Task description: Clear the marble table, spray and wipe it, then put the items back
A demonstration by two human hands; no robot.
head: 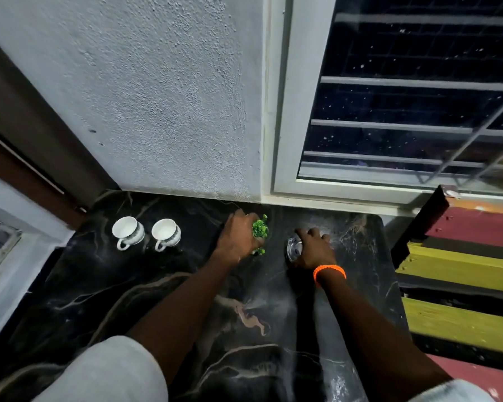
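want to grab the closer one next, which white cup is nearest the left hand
The right cup of the pair; it sits between the other cup and the left hand, which holds the plant.

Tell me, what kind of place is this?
Probably a room in a home, at night: a black marble table stands in a corner by a barred window, with two white teacups and a small green plant on it.

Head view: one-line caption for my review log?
Left hand grips a small green plant, right hand a glass object, beside two white cups on black marble table.
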